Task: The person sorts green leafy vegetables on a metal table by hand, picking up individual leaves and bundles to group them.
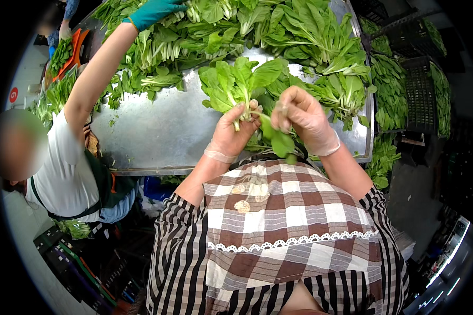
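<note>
My left hand (236,128), in a thin clear glove, holds a small bunch of leafy greens (236,84) by its pale stem ends, leaves pointing away from me. Just to its right is my right hand (295,114), also gloved, with the fingers curled and slightly blurred. A drooping green leaf (278,138) hangs between the hands, its thin stalk reaching to the left fingers. Whether the right fingers grip anything cannot be told. Both hands are over the near edge of a metal table (142,134).
Heaped leafy greens (205,43) cover the table's far side. A co-worker (71,169) at the left reaches a teal-gloved hand (153,13) into the heap. Black plastic crates (419,94) of greens stand at the right. An orange rack (77,51) is at the upper left.
</note>
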Demonstrator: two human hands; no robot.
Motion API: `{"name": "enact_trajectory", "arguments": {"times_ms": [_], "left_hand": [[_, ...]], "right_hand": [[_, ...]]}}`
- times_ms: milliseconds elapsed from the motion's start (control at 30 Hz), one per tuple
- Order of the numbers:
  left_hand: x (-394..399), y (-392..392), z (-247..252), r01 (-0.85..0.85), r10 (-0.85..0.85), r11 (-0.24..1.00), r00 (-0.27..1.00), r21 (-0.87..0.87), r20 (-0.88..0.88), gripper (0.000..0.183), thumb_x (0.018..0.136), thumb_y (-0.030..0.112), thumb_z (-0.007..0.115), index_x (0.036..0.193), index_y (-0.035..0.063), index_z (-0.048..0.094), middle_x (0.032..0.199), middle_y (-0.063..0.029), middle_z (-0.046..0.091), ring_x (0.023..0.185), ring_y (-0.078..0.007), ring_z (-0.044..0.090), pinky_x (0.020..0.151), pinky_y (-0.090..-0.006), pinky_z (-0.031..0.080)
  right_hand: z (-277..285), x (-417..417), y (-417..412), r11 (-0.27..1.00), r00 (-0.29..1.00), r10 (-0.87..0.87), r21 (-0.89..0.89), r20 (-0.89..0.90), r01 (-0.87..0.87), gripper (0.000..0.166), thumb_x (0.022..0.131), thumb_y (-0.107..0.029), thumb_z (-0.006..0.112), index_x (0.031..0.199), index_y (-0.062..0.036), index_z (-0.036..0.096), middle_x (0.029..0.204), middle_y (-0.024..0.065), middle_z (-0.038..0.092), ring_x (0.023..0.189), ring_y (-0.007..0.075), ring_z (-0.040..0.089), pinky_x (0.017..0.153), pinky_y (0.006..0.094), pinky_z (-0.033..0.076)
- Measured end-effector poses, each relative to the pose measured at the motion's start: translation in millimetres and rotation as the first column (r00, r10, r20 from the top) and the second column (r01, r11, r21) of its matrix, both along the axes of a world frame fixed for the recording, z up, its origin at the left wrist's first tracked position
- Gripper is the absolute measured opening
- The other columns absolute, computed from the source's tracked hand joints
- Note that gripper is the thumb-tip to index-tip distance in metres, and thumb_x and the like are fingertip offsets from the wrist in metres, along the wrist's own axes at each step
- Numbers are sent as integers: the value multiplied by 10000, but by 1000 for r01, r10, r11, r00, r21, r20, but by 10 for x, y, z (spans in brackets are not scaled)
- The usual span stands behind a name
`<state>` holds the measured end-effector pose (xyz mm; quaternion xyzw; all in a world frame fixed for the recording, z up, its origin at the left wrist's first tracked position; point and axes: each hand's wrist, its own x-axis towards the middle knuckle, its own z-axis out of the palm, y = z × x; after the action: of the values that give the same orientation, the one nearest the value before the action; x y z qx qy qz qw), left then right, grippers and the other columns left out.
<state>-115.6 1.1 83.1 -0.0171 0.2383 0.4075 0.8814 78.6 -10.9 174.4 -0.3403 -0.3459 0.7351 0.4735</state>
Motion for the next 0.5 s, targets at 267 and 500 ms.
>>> {"name": "enact_trajectory", "arguments": {"times_ms": [267,500], "left_hand": [[34,82,8,-154,151,986,987,61,45,234,881,183,607,1063,36,592,1033,-39,627,1105,-216,546,1035,-415,368],[99,115,185,-110,98,990,987,83,129,423,857,166,607,1261,87,510,1167,-84,605,1258,-288,453,1091,-488,305]], "right_hand": [[92,53,-68,959,931,199,-255,306,-122,103,882,-145,650,885,-47,616,690,-39,559,555,22,435,479,187,331],[-88,7,-9,897,596,-121,344,794,-276,346,731,-59,732,1067,-38,652,875,89,663,775,186,632,694,293,504]]}}
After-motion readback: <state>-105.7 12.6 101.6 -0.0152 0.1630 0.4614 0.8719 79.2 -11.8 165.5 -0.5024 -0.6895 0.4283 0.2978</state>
